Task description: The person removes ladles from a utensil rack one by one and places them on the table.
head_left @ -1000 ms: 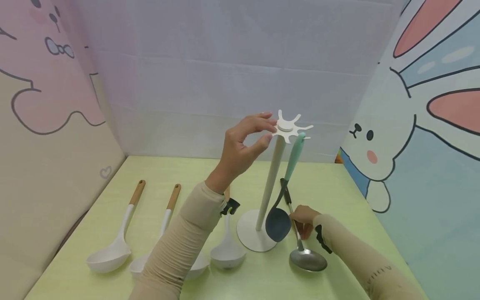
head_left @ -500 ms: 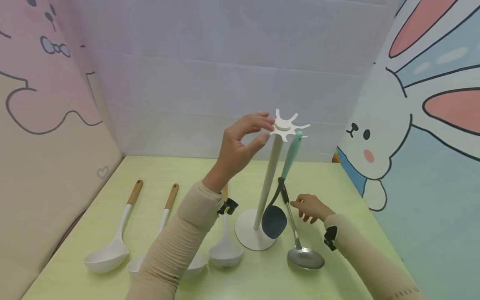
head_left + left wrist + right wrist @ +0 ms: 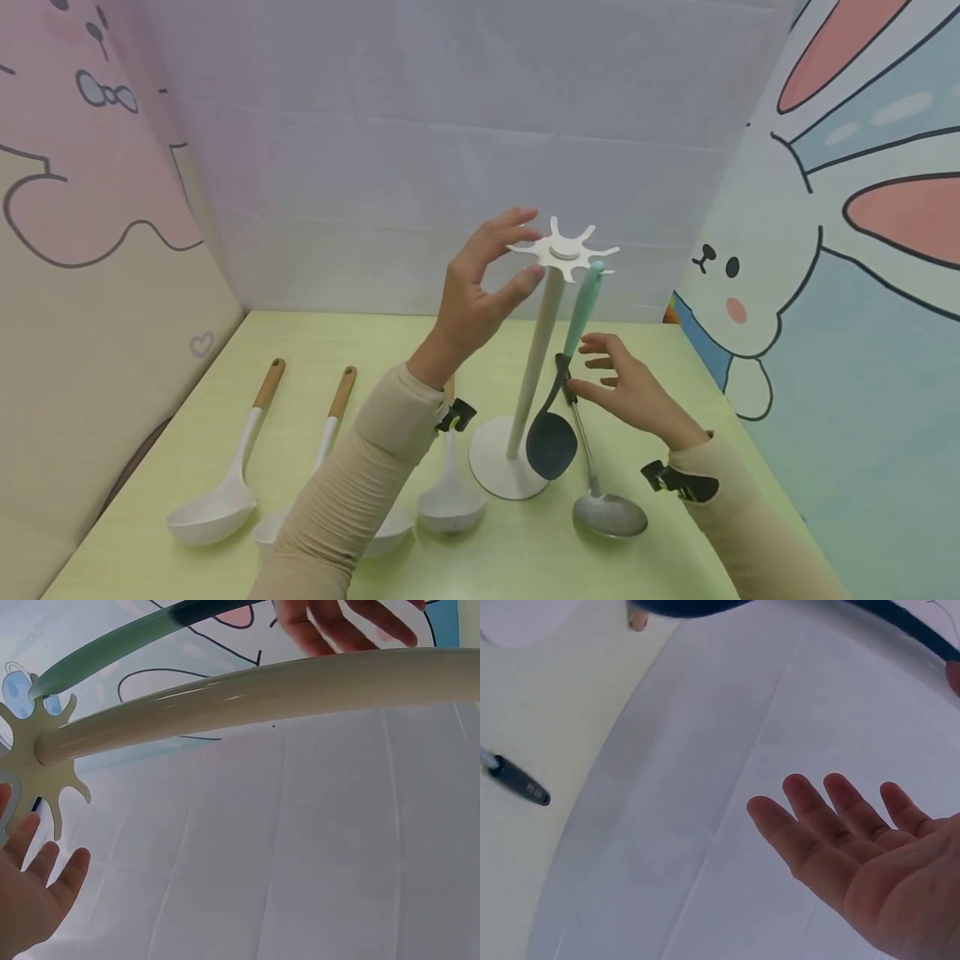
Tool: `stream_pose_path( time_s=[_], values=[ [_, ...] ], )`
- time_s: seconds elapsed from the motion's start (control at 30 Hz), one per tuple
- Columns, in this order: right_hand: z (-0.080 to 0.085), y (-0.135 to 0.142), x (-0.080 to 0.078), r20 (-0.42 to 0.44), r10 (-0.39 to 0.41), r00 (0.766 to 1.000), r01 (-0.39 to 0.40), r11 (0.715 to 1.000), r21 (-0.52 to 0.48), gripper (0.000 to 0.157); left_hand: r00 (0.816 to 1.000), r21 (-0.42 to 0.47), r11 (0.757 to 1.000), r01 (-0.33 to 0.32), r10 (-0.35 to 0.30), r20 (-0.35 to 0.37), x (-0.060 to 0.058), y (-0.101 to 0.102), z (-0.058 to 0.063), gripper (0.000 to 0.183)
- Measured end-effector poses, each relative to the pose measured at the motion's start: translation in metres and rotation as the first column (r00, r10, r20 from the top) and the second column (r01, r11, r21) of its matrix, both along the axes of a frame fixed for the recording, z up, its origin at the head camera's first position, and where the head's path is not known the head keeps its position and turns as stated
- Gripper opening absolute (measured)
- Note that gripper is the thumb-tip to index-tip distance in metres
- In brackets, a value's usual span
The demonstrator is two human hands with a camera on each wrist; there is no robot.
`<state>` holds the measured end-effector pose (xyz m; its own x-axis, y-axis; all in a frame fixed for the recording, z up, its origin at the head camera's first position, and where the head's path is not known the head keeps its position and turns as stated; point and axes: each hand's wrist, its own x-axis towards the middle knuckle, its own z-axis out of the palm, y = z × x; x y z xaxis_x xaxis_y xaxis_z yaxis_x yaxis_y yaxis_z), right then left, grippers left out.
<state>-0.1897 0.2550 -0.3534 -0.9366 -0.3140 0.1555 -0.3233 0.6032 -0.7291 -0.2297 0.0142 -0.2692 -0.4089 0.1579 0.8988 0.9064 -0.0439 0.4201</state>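
Note:
A white utensil stand with a star-shaped hook top (image 3: pixel 564 248) rises from a round base (image 3: pixel 495 467). From one hook hangs a ladle with a mint-green handle (image 3: pixel 587 302) and a dark bowl (image 3: pixel 552 447). My left hand (image 3: pixel 476 287) is at the hook top's left, thumb and fingers spread around its arms; whether they touch it I cannot tell. My right hand (image 3: pixel 637 396) is just right of the hanging ladle, fingers apart and holding nothing, as the right wrist view also shows. Below it a steel ladle (image 3: pixel 611 517) lies on the table, its black handle (image 3: pixel 521 782) behind the hanging one.
Several white ladles with wooden handles lie to the left, among them the leftmost ladle (image 3: pixel 213 512) and one beside the stand (image 3: pixel 452 506). My left sleeve (image 3: pixel 352 492) partly covers others. Printed fabric walls (image 3: pixel 885 333) enclose the table's sides; a plain sheet (image 3: pixel 390 150) hangs behind.
My right hand has left the steel ladle's shaft and risen toward the hanging ladle's handle, fingers opening. My left fingers have spread wider at the hook top. The steel ladle stays lying down.

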Motion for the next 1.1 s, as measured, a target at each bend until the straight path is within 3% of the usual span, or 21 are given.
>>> stream_pose_path(
  time_s=[0.23,0.5,0.8,1.1],
  values=[
    [0.008,-0.030,0.017,-0.202,0.044,0.978,-0.069,0.991,-0.117,0.067,0.998,0.010,0.999,-0.048,0.047,0.049,0.004,0.007,0.001,0.070],
    [-0.004,-0.052,0.019,-0.431,-0.003,0.902,-0.063,0.988,-0.138,0.078,0.993,0.079,0.992,-0.103,0.097,0.071,0.008,0.019,-0.001,0.084],
    [-0.013,-0.058,0.020,-0.500,-0.024,0.866,-0.063,0.985,-0.158,0.074,0.989,0.082,0.987,-0.140,0.135,0.062,0.011,0.022,-0.001,0.078],
    [-0.016,-0.060,0.022,-0.580,0.008,0.815,-0.089,0.990,-0.111,0.057,0.987,0.081,0.984,-0.157,0.153,0.050,0.009,0.022,-0.003,0.075]
  ],
)
